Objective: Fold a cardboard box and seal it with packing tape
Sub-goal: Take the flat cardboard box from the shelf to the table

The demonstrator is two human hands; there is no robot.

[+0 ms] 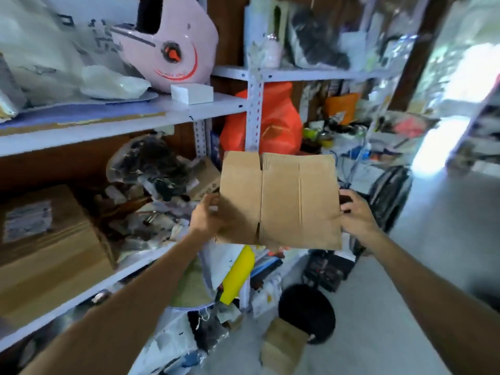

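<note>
the cardboard box [280, 200] is still flat, unfolded, and is being held up in the air in front of the shelves, its broad face turned toward the camera. creases are running top to bottom across it, and short slits at the top and bottom edges are marking off the flaps. the left hand [207, 216] is gripping the box's left edge, thumb on the near face and the fingers going behind, so they are closed on the cardboard. the right hand [354, 212] is at the right edge, its fingers curled over that edge and holding it; something dark is showing at its fingertips, too blurred to tell what.

behind the box an orange bag [276, 123] is sitting between white shelf posts. up on the left shelf [108, 123] a pink helmet [173, 47] is resting beside a small white box [192, 93]. on the lower shelf a large brown carton [46, 253] is lying at the left edge. below the held box a yellow roll [238, 274] is leaning among bags, and on the grey floor a black round thing [307, 312] is sitting just beside a small piece of cardboard [282, 345].
</note>
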